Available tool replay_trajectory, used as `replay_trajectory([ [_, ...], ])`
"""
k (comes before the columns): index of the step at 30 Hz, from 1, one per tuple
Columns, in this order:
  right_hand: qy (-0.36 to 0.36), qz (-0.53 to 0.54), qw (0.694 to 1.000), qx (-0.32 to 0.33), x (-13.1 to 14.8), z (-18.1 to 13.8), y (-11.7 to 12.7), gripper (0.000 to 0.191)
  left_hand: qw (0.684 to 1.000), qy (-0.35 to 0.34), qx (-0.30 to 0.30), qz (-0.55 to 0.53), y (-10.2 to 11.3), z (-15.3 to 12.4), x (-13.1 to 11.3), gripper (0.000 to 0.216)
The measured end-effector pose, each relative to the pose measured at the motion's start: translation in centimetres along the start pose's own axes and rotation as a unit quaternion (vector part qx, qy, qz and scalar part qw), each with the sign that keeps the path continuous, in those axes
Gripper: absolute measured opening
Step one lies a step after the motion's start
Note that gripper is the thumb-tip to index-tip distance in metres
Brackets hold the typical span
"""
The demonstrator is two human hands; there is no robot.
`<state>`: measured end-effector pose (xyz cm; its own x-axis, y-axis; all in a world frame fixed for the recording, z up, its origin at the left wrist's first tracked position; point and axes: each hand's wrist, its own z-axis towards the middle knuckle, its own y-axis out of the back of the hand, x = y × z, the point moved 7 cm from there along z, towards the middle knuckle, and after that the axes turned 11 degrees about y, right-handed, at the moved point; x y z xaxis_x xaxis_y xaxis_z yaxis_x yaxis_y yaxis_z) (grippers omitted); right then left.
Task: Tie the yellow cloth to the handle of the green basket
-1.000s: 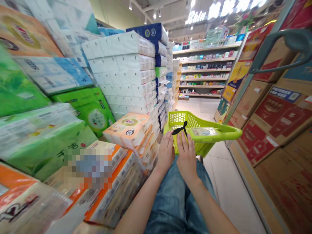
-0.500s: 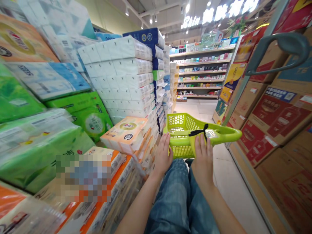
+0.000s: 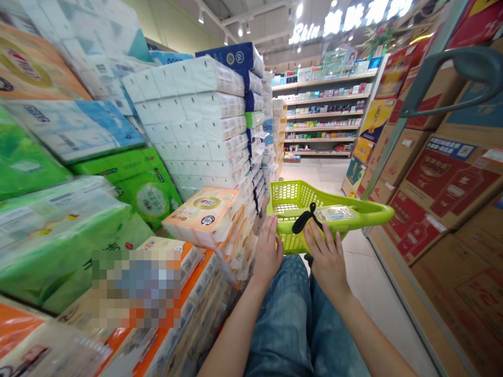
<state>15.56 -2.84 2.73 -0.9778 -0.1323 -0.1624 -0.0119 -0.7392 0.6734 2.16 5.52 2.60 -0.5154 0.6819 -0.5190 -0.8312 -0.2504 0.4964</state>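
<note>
A lime green plastic basket [image 3: 295, 191] stands in front of my knees, its long handle [image 3: 365, 215] pointing right with a label on it. A black strap [image 3: 303, 220] hangs over the near rim. My left hand [image 3: 268, 248] lies flat against the basket's near left wall, fingers stretched out and close together. My right hand [image 3: 328, 256] rests under the handle with fingers spread, fingertips touching the rim beside the black strap. Neither hand grips anything that I can see. My legs in blue jeans [image 3: 291, 324] are below.
Stacked tissue and paper packs [image 3: 204, 120] fill the left side, with orange packs [image 3: 204, 212] close to my left hand. Cardboard boxes [image 3: 448, 183] line the right. A tiled aisle [image 3: 322, 170] runs ahead to shelves [image 3: 326, 112]. A grey-green cart handle [image 3: 467, 68] hangs upper right.
My right hand slid along the basket's near rim, out to the right and partly back, fingers now spread by the black strap. The strap shifted with it. My left hand stayed on the left wall.
</note>
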Motion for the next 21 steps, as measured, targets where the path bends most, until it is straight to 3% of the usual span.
replay_trajectory([
  [5, -0.114, 0.001, 0.993, -0.02, -2.6, -0.9, 1.0, 0.084, 1.0, 0.011, 0.001, -0.004, -0.1, -0.3, -0.1, 0.065],
  [8, -0.137, 0.021, 0.99, -0.034, -0.1, 0.3, 0.4, 0.082, 1.0, 0.011, -0.005, 0.002, -0.3, -0.4, -0.1, 0.066],
  [12, -0.085, 0.057, 0.994, -0.021, 5.3, 2.9, -1.1, 0.072, 1.0, 0.021, -0.013, -0.003, -0.4, -0.3, 0.4, 0.065],
  [15, -0.058, 0.07, 0.996, -0.009, 6.7, 3.6, -1.5, 0.066, 1.0, 0.022, -0.007, -0.009, -0.4, -0.4, 0.7, 0.066],
  [18, -0.023, 0.053, 0.998, 0.005, 5.4, 2.7, -1.2, 0.069, 1.0, 0.019, -0.003, -0.008, -0.5, -0.5, 0.7, 0.069],
  [21, -0.024, 0.021, 0.999, 0.012, 2.2, 1.1, -0.4, 0.076, 1.0, 0.014, -0.006, 0.009, -0.6, -0.6, 0.5, 0.072],
])
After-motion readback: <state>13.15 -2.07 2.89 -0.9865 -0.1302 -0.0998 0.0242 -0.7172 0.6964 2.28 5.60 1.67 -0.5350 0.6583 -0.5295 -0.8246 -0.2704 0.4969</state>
